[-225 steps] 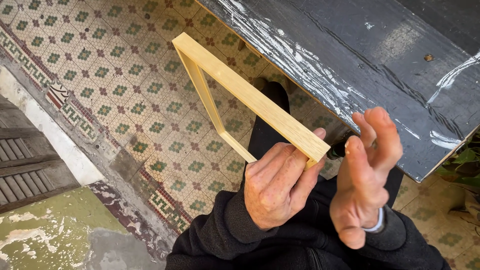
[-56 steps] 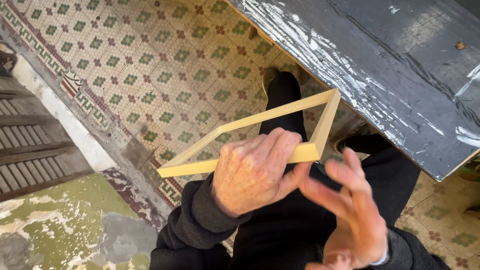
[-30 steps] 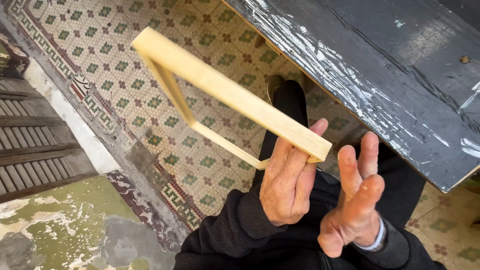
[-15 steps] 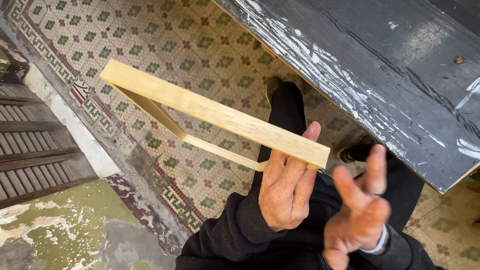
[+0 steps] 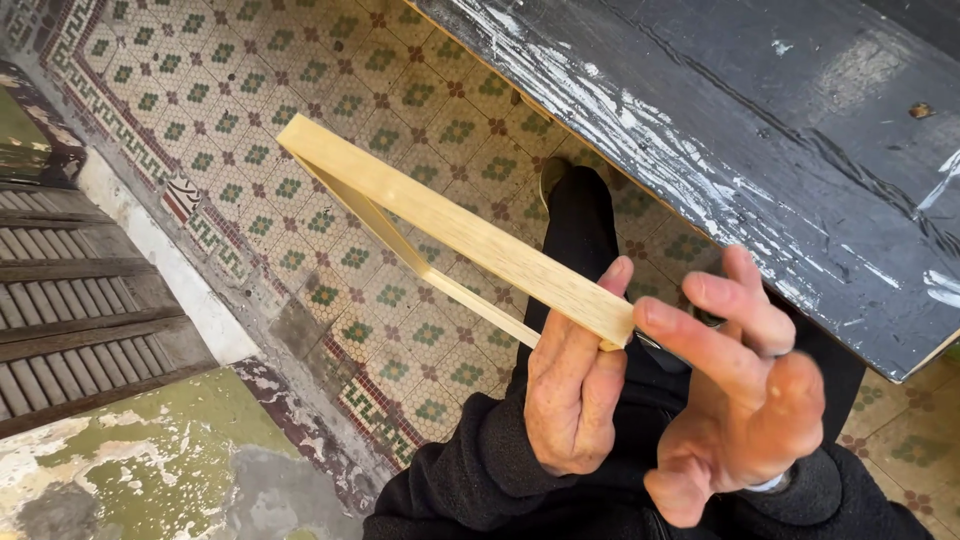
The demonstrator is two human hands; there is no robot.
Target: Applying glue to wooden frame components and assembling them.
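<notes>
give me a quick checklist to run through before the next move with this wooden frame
1. Left hand has a grip on the wooden frame at its near corner: ok.
2. Right hand free, fingers spread beside that corner: ok.
3. Frame clear of the dark painted tabletop: ok.
4. Far corner held up off the tiled floor: ok.
5. Frame joints tight: cannot tell.
6. Second hand steadying the frame: not ok, one hand only.

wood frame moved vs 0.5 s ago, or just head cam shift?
Cannot tell for sure. The wooden frame keeps its near corner by the left hand below the dark table edge; any shift looks slight.
</notes>
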